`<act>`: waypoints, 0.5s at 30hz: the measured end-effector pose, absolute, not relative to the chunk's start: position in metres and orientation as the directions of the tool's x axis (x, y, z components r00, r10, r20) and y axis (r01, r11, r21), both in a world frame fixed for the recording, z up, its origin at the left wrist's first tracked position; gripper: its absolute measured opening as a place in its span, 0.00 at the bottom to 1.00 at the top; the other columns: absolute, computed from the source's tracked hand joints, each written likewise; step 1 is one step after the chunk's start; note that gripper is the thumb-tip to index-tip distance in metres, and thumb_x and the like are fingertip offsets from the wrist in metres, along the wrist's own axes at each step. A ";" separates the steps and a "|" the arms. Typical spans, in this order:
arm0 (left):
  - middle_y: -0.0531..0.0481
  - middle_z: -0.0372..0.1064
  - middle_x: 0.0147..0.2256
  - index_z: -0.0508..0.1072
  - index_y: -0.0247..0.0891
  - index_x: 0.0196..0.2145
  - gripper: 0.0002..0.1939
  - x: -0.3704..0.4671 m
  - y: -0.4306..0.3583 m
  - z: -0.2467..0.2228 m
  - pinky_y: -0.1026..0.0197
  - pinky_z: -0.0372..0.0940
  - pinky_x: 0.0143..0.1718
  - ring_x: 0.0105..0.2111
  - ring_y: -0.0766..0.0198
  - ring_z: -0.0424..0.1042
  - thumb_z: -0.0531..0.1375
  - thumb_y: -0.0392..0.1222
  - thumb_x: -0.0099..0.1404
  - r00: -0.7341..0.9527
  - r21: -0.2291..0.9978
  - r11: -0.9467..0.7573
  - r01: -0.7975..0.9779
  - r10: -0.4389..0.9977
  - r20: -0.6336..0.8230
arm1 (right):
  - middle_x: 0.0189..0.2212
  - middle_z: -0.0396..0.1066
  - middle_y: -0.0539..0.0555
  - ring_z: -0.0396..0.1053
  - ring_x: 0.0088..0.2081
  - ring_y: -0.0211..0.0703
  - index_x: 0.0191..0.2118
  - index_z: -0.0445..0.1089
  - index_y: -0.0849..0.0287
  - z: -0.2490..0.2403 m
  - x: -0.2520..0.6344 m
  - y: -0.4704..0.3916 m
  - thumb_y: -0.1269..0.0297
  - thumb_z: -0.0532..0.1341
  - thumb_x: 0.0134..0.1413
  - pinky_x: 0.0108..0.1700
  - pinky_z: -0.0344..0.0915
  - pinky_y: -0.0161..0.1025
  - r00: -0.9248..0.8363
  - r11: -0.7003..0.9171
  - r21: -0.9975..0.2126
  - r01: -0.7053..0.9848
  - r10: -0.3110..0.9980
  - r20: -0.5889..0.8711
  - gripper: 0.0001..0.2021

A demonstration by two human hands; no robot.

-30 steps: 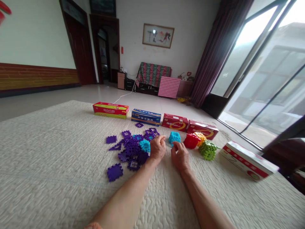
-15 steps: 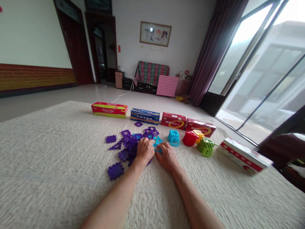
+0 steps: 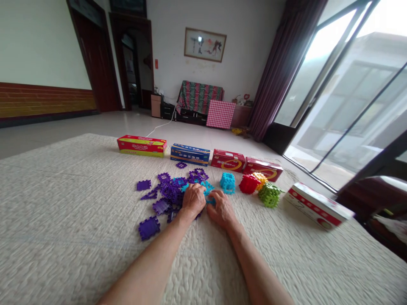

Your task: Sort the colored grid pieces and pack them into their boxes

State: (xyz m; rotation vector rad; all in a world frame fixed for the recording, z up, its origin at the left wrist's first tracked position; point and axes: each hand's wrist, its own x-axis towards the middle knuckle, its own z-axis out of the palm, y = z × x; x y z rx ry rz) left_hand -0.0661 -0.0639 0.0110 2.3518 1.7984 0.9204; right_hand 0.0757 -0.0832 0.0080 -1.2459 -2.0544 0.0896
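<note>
Both hands are close together over a heap of interlocking plastic tiles. My left hand (image 3: 193, 199) has its fingers bent over a light blue tile (image 3: 207, 187) at the heap's right side. My right hand (image 3: 220, 206) pinches a small light blue piece (image 3: 210, 201) between thumb and fingers, partly hidden by the hand. Purple tiles (image 3: 171, 192), square and triangular, spread left of and under my left hand. One solid purple square (image 3: 149, 228) lies apart, nearer to me. Beyond my right hand sits a light blue cube (image 3: 227, 183) built of such tiles.
To the right stand red (image 3: 248, 184), yellow (image 3: 260, 179) and green (image 3: 269, 195) tile shapes. A red-yellow box (image 3: 142, 146), a blue box (image 3: 190, 155) and two dark red boxes (image 3: 228, 160) line the far side. A white-red box (image 3: 318, 206) lies at right on the quilted cover (image 3: 79, 203).
The view has turned slightly, so the boxes and tiles appear a little further left. Both hands keep nearly the same pose at the light blue pieces.
</note>
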 end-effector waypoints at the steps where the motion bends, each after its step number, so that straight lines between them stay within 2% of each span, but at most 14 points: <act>1: 0.44 0.72 0.38 0.75 0.37 0.42 0.16 -0.066 -0.063 0.011 0.58 0.59 0.48 0.43 0.58 0.68 0.51 0.31 0.62 0.149 0.376 -0.327 0.867 0.891 0.429 | 0.40 0.69 0.56 0.67 0.43 0.47 0.35 0.69 0.57 0.008 0.076 -0.085 0.74 0.57 0.41 0.48 0.63 0.44 -0.280 0.526 -0.384 0.759 0.795 0.538 0.11; 5: 0.46 0.72 0.38 0.76 0.39 0.42 0.16 -0.066 -0.062 0.011 0.58 0.60 0.48 0.43 0.59 0.68 0.52 0.31 0.61 0.146 0.366 -0.334 0.869 0.879 0.454 | 0.36 0.67 0.55 0.66 0.41 0.46 0.33 0.68 0.57 0.009 0.079 -0.089 0.72 0.58 0.42 0.46 0.64 0.43 -0.257 0.524 -0.385 0.760 0.786 0.562 0.09; 10: 0.47 0.72 0.39 0.76 0.40 0.40 0.16 -0.066 -0.065 0.013 0.59 0.61 0.48 0.42 0.60 0.68 0.52 0.31 0.61 0.192 0.344 -0.378 0.859 0.863 0.468 | 0.41 0.65 0.57 0.66 0.41 0.45 0.41 0.66 0.58 0.009 0.084 -0.086 0.73 0.58 0.41 0.42 0.67 0.42 -0.115 0.545 -0.508 0.667 0.749 0.653 0.17; 15: 0.48 0.72 0.41 0.78 0.42 0.36 0.15 -0.065 -0.067 0.015 0.58 0.61 0.47 0.42 0.60 0.67 0.52 0.32 0.63 0.293 0.318 -0.460 0.829 0.841 0.454 | 0.41 0.67 0.56 0.67 0.40 0.44 0.44 0.65 0.57 0.010 0.083 -0.084 0.68 0.60 0.44 0.37 0.68 0.41 -0.081 0.570 -0.591 0.570 0.755 0.650 0.16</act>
